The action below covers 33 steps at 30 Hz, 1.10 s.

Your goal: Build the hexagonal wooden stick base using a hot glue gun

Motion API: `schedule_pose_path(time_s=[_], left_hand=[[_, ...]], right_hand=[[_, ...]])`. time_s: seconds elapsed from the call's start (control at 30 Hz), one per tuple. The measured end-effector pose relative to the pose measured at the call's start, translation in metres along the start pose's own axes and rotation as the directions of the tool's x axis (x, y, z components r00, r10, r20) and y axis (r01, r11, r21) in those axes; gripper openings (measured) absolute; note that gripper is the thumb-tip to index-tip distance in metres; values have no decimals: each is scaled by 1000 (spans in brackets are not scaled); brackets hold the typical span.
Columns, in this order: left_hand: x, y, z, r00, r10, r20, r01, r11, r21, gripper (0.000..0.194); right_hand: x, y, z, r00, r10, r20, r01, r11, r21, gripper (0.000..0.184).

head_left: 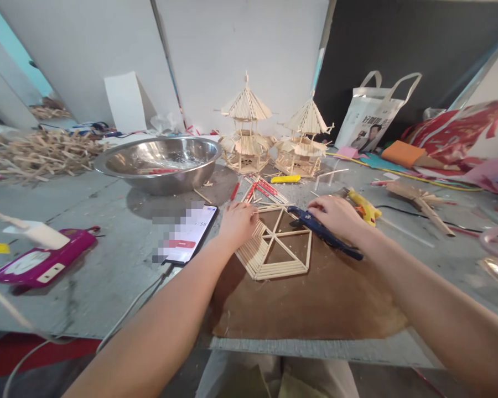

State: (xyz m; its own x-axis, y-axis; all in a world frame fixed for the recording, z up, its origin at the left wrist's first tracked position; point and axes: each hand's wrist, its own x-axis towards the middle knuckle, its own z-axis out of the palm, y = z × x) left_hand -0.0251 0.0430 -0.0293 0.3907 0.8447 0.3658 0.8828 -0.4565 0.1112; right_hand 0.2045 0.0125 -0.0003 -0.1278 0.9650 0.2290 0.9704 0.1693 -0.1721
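A six-sided frame of pale wooden sticks (280, 271) lies flat on a brown board (315, 309), with spokes meeting at its middle. Rows of sticks fill its lower left section; other sections show bare board. My left hand (237, 224) rests on the frame's upper left edge, its fingers curled down and closed there; the fingertips are partly hidden. Over the frame's right side, my right hand (336, 213) is closed around dark blue hand cutters (321, 232), whose jaws point left. Loose sticks, some with red paper (265, 189), lie just beyond the frame.
Two stick pagodas (247, 141) (302, 143) stand at the back. A steel basin (161, 163) and a phone (188, 235) are on the left, with a purple power strip (45, 260). A yellow glue gun (363, 207) lies right; heaped sticks (45, 149) lie far left.
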Motion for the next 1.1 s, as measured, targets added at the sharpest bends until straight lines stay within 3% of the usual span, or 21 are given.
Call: schedule_pose_path(time_s=[0.3, 0.53, 0.67, 0.8, 0.9, 1.03, 1.1], left_hand=[[-3, 2, 2, 998, 55, -3, -55, 997, -47, 25], [-4, 1, 5, 997, 77, -31, -78, 995, -57, 26], [-3, 1, 4, 997, 73, -39, -75, 995, -62, 25], [-2, 1, 1, 996, 41, -74, -46, 997, -61, 26], [0, 1, -3, 991, 0, -131, -12, 996, -94, 27], [2, 4, -8, 978, -65, -197, 17, 972, -236, 24], [1, 8, -9, 972, -67, -225, -6, 951, -308, 23]], right_hand=[[83, -23, 23, 977, 59, 204, -45, 997, -69, 20], [99, -39, 31, 929, 60, 366, -37, 997, -69, 12], [97, -41, 30, 936, 28, 351, -27, 1000, -8, 6], [89, -37, 19, 983, -10, 185, -9, 995, 99, 21], [66, -33, 4, 994, -42, 97, 24, 984, 179, 26], [12, -27, -12, 969, -142, 205, 71, 945, 320, 19], [-14, -24, -13, 926, -199, 322, 71, 927, 367, 20]])
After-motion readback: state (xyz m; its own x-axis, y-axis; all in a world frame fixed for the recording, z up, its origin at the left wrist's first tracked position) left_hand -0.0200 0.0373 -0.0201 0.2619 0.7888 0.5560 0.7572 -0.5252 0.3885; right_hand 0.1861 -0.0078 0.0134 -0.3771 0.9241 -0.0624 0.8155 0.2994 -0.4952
